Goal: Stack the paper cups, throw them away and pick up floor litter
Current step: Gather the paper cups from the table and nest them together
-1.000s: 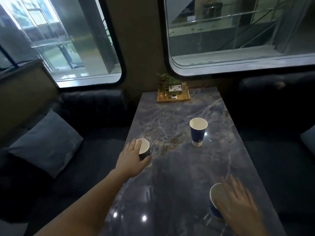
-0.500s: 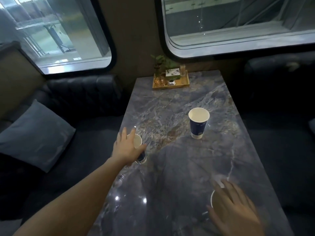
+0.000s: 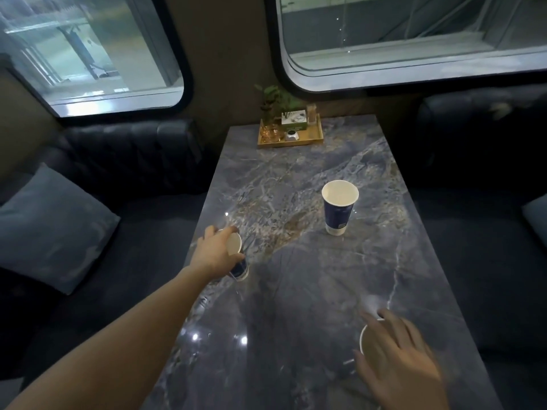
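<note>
Three blue-and-white paper cups stand on a grey marble table (image 3: 296,306). My left hand (image 3: 215,253) is wrapped around the cup at the table's left edge (image 3: 235,247), fingers and thumb closed on its side. A second cup (image 3: 339,206) stands alone and upright near the table's middle right. My right hand (image 3: 398,362) covers the third cup (image 3: 368,338) at the near right, fingers curled over its rim; only part of the rim shows.
A wooden tray (image 3: 290,142) with a small plant, a box and glassware sits at the table's far end under the windows. Dark sofas flank the table, with a grey cushion (image 3: 50,229) on the left one and another at the far right edge.
My left hand has closed tighter around the left cup. My right hand has settled over the near-right cup's rim. The view has tilted down and moved closer to the table.
</note>
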Motion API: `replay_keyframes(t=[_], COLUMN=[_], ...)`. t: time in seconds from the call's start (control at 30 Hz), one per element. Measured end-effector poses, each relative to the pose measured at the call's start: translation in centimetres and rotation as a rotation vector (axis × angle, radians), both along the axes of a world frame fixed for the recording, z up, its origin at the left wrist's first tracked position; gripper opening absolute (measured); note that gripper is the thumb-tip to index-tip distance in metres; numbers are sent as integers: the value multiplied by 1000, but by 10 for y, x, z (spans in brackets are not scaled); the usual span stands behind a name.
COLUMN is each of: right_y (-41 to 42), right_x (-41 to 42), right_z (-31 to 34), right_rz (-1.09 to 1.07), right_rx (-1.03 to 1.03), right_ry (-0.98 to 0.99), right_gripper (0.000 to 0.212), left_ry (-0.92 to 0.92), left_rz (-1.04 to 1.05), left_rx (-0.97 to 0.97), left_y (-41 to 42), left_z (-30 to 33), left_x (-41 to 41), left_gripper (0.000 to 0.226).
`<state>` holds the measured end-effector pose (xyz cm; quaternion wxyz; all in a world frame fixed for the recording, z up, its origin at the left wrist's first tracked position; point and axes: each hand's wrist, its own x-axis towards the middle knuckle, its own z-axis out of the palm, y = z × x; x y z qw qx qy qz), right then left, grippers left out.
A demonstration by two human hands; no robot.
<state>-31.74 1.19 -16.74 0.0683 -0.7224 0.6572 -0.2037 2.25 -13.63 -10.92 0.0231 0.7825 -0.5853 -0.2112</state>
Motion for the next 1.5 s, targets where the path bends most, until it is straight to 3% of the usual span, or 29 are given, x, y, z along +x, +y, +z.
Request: replay_keyframes(t=[0.53, 0.7, 1.07, 1.3, 1.5], right_y=[-1, 1, 6, 12, 21], right_x=[4, -1, -3, -5, -9], right_z=[-1, 3, 4, 3, 3], right_rz=[12, 82, 73, 69, 106], right_rx=[43, 149, 111, 130, 118], right_ry=[6, 17, 22, 43, -3], right_gripper=[65, 82, 64, 69, 63], left_ry=[148, 202, 403, 826, 1055], left_rz=[13, 57, 140, 386, 582], left_rx=[-236, -324, -461, -618, -706], left_y=[37, 60, 133, 203, 237], left_z=[-5, -16, -11, 1, 10], left_x=[-6, -8, -33, -55, -60], left_gripper=[91, 96, 96, 77, 75])
